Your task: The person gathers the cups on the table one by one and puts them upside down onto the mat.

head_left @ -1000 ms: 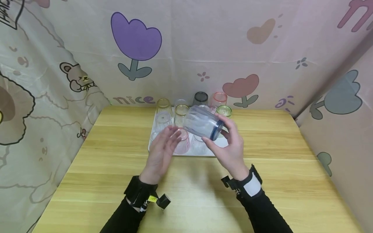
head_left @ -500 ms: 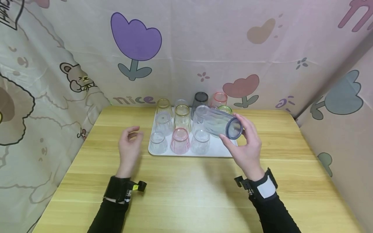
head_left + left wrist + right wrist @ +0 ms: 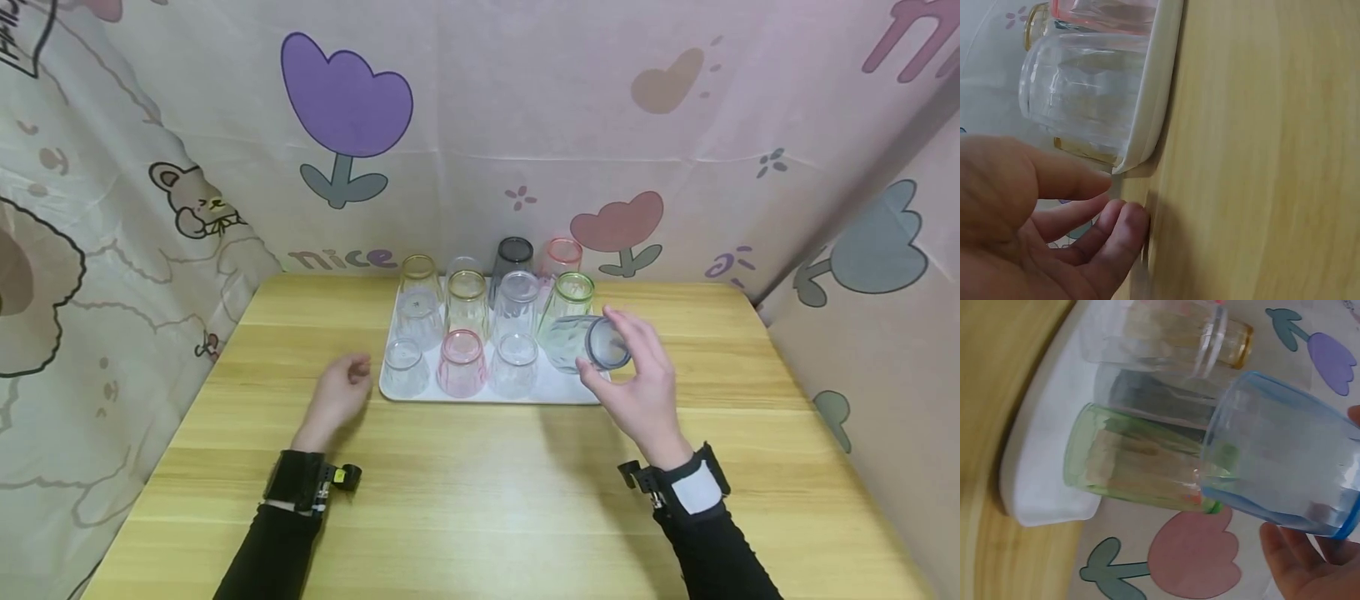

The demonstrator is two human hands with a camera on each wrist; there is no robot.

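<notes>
Head view overlooks the tray [image 3: 558,390]; wrist views close beside it.

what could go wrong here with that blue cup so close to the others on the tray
The right hand holds the blue-rimmed cup tilted on its side, apparently by its rim end alone, so it might slip. It hangs right beside the green-rimmed cup, so a sideways nudge could topple that cup into its neighbours. The free spot sits at the front right corner of the white tray, so a cup set down crooked could tip over the lip.
</notes>
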